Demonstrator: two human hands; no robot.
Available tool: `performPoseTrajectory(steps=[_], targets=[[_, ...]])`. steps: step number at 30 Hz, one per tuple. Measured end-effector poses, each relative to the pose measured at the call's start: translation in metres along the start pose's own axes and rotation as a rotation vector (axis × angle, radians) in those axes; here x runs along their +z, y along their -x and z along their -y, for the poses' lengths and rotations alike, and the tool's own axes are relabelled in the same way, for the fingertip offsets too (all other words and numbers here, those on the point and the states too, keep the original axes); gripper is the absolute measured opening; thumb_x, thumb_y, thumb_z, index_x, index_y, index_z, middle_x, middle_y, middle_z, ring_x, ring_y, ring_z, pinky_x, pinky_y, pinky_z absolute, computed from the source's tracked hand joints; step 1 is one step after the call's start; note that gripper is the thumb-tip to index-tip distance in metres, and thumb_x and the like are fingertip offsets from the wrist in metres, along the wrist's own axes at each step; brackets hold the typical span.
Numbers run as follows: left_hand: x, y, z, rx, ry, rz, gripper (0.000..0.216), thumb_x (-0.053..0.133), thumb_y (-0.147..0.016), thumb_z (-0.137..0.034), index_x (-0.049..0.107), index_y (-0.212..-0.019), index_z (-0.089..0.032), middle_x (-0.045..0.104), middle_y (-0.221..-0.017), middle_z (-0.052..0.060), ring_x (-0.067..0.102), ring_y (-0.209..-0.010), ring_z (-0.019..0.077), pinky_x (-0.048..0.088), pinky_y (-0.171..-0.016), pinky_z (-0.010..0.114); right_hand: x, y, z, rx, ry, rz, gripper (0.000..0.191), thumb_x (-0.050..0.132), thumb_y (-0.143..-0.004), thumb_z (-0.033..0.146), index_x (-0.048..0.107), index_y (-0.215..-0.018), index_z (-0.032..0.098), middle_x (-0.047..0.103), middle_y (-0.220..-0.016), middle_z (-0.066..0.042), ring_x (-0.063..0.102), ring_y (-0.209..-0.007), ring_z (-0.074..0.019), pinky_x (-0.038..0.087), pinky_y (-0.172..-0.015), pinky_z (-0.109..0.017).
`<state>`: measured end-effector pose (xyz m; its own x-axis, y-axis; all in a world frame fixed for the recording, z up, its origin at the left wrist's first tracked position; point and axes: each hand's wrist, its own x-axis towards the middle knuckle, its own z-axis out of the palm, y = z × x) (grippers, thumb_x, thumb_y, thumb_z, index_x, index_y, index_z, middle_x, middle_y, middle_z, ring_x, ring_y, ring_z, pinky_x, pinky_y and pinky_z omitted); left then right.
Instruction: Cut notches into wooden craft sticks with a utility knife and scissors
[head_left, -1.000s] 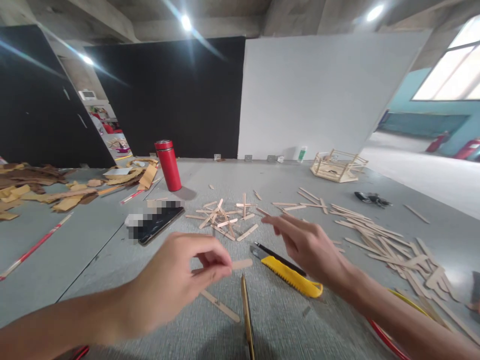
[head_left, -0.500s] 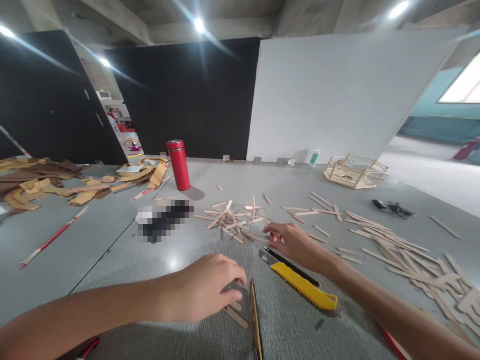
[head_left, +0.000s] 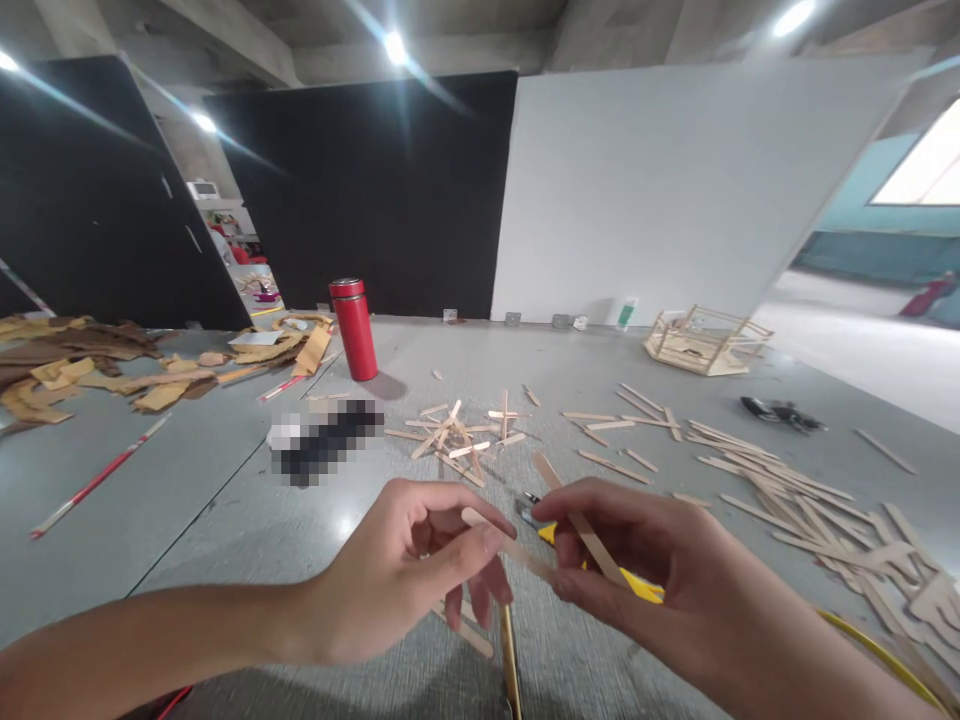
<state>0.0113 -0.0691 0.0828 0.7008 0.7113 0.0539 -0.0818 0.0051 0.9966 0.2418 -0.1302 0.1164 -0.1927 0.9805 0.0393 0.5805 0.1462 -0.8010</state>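
- The grey tabletop carries a loose heap of wooden sticks just beyond the hands. A wider spread of sticks lies to the right, with a red flask further back on the left.
- Half a second ago both hands were down on the tabletop, the left pressing on sticks near the front edge and the right reaching toward the heap. Now both are raised and drawn close together, so the work sits in the air between them rather than on the surface.
- The left hand has its grip pinched: thumb and forefinger press on a short stick, the other fingers curled loosely beneath. The stick points to the right, toward the other hand.
- The right hand also has its grip closed, fingers and thumb pinching a longer stick whose upper end slants up and away to the left.
- The two sticks cross near the right fingertips; they look to be touching, though I cannot tell for certain.
- A yellow utility knife lies on the tabletop, mostly hidden behind the right hand, held by neither.
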Motion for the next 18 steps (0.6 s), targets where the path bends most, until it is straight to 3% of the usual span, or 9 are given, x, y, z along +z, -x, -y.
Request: performPoseTrajectory(steps=[11,14,18], targets=[[0.003,0.008,-0.001,-0.025,-0.006,-0.004,0.032,0.063,-0.103,-0.046,0.071,-0.1,-0.016,0.075,-0.075,0.005,0.068,-0.061,0.0117,0.05,-0.055,0.019,-0.001,0.008,0.004,-0.007,-0.003,-0.028,0.02,0.068,-0.093,0.036,0.07,-0.111,0.027,0.066,-0.074,0.003,0.06,-0.067,-0.014,0.051,-0.064,-0.025],[0.002,0.006,-0.004,-0.117,-0.163,0.062,0.024,0.061,-0.102,-0.036,0.071,-0.093,-0.016,0.074,-0.077,0.004,0.066,-0.065,0.0115,0.05,-0.061,0.02,0.008,0.008,0.003,-0.007,0.063,-0.028,0.018,0.066,-0.092,0.031,0.07,-0.109,0.028,0.067,-0.074,0.004,0.063,-0.067,-0.015,0.051,-0.063,-0.026],[-0.003,0.002,0.0,-0.165,-0.577,0.222,0.02,0.057,-0.098,-0.021,0.072,-0.086,-0.018,0.063,-0.068,-0.004,0.052,-0.061,0.0081,0.039,-0.056,0.018,0.029,0.01,-0.005,-0.004,0.303,0.062,0.019,0.065,-0.089,0.018,0.073,-0.105,0.025,0.073,-0.078,0.001,0.067,-0.066,-0.0172,0.051,-0.062,-0.029]])
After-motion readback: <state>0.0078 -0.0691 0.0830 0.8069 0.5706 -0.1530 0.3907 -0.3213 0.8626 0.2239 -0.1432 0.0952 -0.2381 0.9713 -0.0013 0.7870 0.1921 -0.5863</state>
